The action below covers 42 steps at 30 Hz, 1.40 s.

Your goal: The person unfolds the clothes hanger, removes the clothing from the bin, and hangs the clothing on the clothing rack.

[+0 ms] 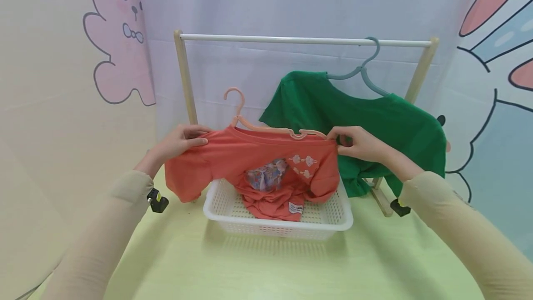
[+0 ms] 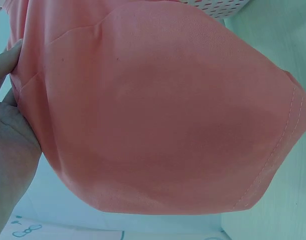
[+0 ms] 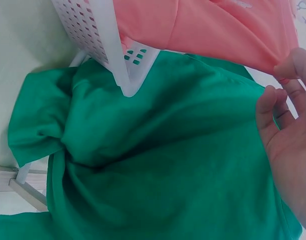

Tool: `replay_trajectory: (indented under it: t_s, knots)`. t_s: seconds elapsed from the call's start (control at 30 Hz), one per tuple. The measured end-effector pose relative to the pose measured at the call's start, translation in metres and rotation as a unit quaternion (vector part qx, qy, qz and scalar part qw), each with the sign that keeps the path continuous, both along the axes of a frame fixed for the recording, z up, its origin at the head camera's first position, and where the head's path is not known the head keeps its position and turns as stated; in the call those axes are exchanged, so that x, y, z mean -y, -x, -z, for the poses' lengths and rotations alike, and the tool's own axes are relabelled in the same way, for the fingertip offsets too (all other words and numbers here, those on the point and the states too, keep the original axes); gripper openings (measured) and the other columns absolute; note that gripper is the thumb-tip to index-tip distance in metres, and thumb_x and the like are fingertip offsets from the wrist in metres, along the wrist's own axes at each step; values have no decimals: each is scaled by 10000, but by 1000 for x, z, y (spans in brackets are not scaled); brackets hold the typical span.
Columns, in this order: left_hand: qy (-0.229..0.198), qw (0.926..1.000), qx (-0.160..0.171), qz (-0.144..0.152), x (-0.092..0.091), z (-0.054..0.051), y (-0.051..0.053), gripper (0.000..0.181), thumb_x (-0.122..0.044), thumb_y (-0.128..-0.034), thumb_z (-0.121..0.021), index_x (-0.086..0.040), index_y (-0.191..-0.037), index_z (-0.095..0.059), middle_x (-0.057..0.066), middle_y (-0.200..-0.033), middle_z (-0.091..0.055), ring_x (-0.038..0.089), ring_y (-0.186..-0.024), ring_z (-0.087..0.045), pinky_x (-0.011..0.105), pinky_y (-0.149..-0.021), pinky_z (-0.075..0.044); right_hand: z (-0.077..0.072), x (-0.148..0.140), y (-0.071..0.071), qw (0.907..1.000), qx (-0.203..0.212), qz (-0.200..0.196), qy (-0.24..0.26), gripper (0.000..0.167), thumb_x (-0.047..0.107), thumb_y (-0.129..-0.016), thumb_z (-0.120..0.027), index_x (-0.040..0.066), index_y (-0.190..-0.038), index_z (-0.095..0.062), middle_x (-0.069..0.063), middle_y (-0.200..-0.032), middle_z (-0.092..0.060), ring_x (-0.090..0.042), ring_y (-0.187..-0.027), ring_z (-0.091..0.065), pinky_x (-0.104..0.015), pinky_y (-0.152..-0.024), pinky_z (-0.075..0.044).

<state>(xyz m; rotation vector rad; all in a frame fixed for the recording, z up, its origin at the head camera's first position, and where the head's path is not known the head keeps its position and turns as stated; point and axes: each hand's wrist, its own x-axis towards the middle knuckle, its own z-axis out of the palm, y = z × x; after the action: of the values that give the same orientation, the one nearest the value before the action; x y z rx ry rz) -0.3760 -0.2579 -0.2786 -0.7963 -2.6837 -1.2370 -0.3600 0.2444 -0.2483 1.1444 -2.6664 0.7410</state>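
A coral red T-shirt point(image 1: 233, 156) with a printed patch and small white motifs is held up over a white plastic basket point(image 1: 277, 231), its lower part bunched inside. Its shoulder near the left sleeve is pinched by my left hand point(image 1: 180, 142), thumb in front. My right hand point(image 1: 361, 144) pinches the other side of the neckline between thumb and fingers. A peach hanger point(image 1: 266, 128) sits in the shirt's neck, with its hook sticking up free. In the left wrist view the shirt's sleeve point(image 2: 168, 110) hangs beside my hand.
Behind stands a rack with a white rail point(image 1: 275, 39) and wooden posts. From the rail's right part a green T-shirt point(image 1: 374, 124) hangs on a grey-green hanger point(image 1: 370, 66), right beside my right hand. The basket rests on a pale yellow-green table point(image 1: 266, 272).
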Motion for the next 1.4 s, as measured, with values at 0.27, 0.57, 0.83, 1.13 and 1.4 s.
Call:
replay_trajectory:
  t_s: [0.27,0.57,0.83,1.13,1.4]
  knots:
    - [48,9996,217,154,0,2,2,381,-238,-964,-648,-95,-1317,-632,131,-1199,-700,79,-921,-671,216,-803,-543,-5,1,0,9994,-81,-290,163,185,32,-942,-626,125,-1095,-676,-30,-952,-645,-121,-740,-500,-240,-622,-450]
    - [44,9994,312,170,-7,-3,1,384,-259,-955,-662,-127,-1315,-642,122,-1199,-701,83,-929,-663,216,-816,-534,-12,10,0,9984,-207,-510,132,184,22,-976,-569,102,-1092,-687,-56,-1062,-704,-141,-936,-564,-274,-795,-502]
    - [160,9996,114,225,-26,-13,-5,369,-226,-956,-659,-87,-1298,-651,137,-1189,-713,56,-925,-673,205,-812,-537,-17,19,-1,9976,-384,-526,223,179,34,-976,-578,110,-1075,-707,-49,-1070,-716,-170,-984,-598,-205,-872,-509]
    - [335,9990,-12,306,-51,-26,-10,315,-203,-969,-638,-112,-1269,-669,118,-1149,-710,182,-928,-634,255,-808,-515,-38,37,-9,9950,-556,-630,543,188,12,-972,-570,104,-1062,-706,-51,-1067,-705,-107,-969,-576,-208,-835,-501]
    - [245,9988,-237,362,-59,-30,-12,321,-186,-969,-637,-93,-1274,-664,132,-1165,-712,185,-937,-639,247,-803,-522,-47,39,-9,9958,-510,-408,634,197,82,-971,-611,138,-1131,-712,-32,-1108,-714,-71,-999,-582,-239,-866,-496]
